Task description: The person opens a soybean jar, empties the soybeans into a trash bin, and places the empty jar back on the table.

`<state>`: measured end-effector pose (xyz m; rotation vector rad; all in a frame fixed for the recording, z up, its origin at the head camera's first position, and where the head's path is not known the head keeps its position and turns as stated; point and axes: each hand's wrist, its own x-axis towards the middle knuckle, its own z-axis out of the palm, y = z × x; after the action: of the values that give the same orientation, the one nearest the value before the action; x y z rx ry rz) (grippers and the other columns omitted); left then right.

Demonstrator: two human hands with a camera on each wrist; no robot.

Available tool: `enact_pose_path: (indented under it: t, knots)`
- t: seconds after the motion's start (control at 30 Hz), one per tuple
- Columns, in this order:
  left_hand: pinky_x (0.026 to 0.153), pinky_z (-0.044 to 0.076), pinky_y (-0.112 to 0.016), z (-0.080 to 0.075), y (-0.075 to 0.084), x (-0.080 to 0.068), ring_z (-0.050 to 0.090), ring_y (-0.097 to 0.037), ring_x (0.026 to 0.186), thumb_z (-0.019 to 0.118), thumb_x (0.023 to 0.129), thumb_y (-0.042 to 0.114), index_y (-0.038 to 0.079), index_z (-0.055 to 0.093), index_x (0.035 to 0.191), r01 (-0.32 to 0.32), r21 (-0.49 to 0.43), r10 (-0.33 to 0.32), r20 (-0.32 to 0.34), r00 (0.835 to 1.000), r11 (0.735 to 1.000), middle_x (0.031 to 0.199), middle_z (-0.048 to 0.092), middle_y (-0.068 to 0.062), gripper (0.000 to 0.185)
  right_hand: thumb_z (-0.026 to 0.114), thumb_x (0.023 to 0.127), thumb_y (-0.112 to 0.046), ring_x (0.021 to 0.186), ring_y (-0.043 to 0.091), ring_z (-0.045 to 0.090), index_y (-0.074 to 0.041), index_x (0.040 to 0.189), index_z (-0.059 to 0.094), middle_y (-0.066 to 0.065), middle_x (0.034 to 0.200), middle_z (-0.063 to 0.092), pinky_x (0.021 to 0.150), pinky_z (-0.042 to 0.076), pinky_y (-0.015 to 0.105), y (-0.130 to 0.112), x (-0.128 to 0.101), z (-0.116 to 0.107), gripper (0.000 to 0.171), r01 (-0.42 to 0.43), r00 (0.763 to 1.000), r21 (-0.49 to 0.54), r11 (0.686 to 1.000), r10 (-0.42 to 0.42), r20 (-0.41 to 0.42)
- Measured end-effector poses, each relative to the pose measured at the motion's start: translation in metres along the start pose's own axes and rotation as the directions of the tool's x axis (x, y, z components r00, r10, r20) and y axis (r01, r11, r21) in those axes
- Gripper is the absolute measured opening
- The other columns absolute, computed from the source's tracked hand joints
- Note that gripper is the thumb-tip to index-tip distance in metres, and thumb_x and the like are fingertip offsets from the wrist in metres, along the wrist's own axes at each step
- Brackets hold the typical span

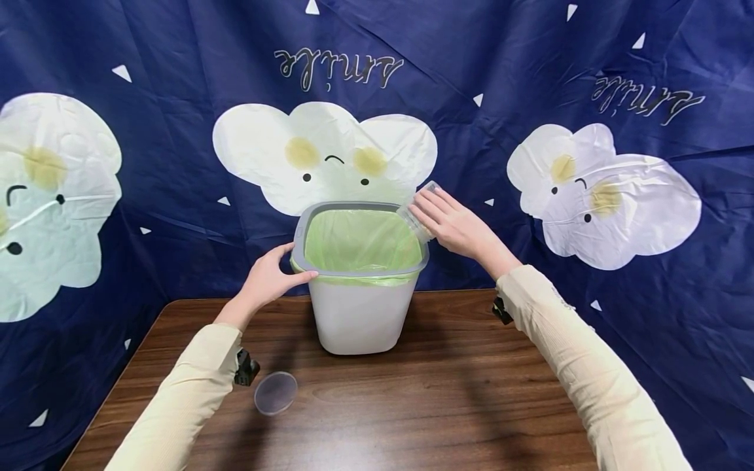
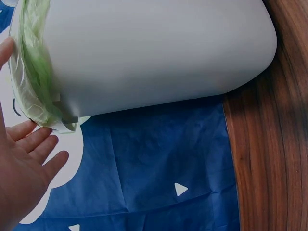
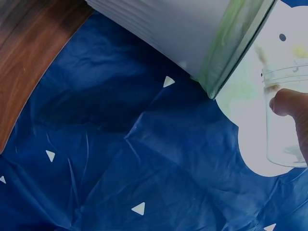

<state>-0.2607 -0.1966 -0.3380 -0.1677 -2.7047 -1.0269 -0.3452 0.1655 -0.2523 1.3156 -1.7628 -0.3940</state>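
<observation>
Closest to the lens, low on the left: a cream left sleeve [image 1: 177, 399], and just beside its cuff a round clear lid [image 1: 275, 392], flat on the brown table [image 1: 412, 405] and well apart from both hands.

Further in, the left hand [image 1: 268, 278], spread and relaxed, thumb along the grey rim at the near left corner of the white bin [image 1: 359, 320]. Steadying rather than gripping, by the look of it. From the left wrist view, same left hand [image 2: 24, 168] with straight fingers just beside the green liner [image 2: 33, 82] folded over the rim, and the bin [image 2: 154, 53] wall close by.

At the middle, the green liner [image 1: 356, 239] open to the top. Nothing to make out inside it.

On the right, above the far right corner of the rim: a clear jar [image 1: 419, 216], tilted with its mouth down toward the liner, wrapped by the curled fingers of the right hand [image 1: 456, 229]. From the right wrist view, the jar [image 3: 285, 115] pinched with a fingertip [image 3: 291, 103] on its wall, near the bin [image 3: 183, 29] edge; only a faint smear of residue inside, otherwise near empty.

Judged as the emptying step: jar uncapped and tipped over the bin. Calls next for keeping the mouth inside the rim line, tilting further or shaking gently, with the left hand bracing against a tip.

Rightmost, the right sleeve [image 1: 589, 366], before a blue cloud-printed backdrop [image 1: 677, 314].
</observation>
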Motion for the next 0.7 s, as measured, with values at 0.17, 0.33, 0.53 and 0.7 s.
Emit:
enact_pose_path:
  t: [0.17,0.33,0.53,0.7]
  knots:
    - [0.1,0.031,-0.051,0.0006,-0.0003,0.0004,0.035,-0.036,0.126,0.068,0.071,0.056,0.001,0.036,0.137,-0.001,0.002,0.001,-0.003,1.0,1.0,0.137,0.039,-0.02,0.092,0.05,0.082,-0.001,0.122,0.032,0.042,0.003,0.126,0.049,0.021,0.127,0.05,0.107,0.025,0.041,-0.0004,-0.0004,-0.0005,0.044,0.005,1.0,0.016,1.0,-0.005,0.023]
    - [0.1,0.03,-0.052,0.0005,-0.0011,0.001,0.034,-0.036,0.127,0.068,0.07,0.057,0.001,0.035,0.138,0.008,0.001,-0.008,0.0,1.0,1.0,0.138,0.038,-0.02,0.094,0.055,0.079,-0.003,0.122,0.032,0.042,0.003,0.127,0.049,0.02,0.127,0.05,0.107,0.025,0.041,-0.0027,0.0039,0.0008,0.049,-0.014,0.999,0.025,1.0,0.013,0.038]
    - [0.1,0.03,-0.051,0.0004,-0.0007,0.0021,0.034,-0.036,0.127,0.067,0.07,0.058,0.002,0.035,0.138,0.002,-0.004,-0.002,-0.001,1.0,1.0,0.138,0.038,-0.019,0.094,0.054,0.08,-0.002,0.122,0.03,0.042,0.002,0.128,0.049,0.019,0.127,0.051,0.107,0.026,0.04,-0.0081,0.0045,0.0049,0.048,-0.019,0.997,0.024,1.0,0.017,0.075]
    - [0.1,0.031,-0.051,0.0005,0.0,0.001,0.034,-0.036,0.126,0.068,0.071,0.056,0.001,0.035,0.138,0.0,0.001,0.0,-0.005,1.0,1.0,0.138,0.038,-0.02,0.092,0.061,0.074,-0.003,0.12,0.031,0.044,0.003,0.127,0.049,0.019,0.126,0.051,0.106,0.028,0.041,-0.007,0.0019,0.0045,0.054,-0.04,0.999,0.026,0.999,0.039,0.036]
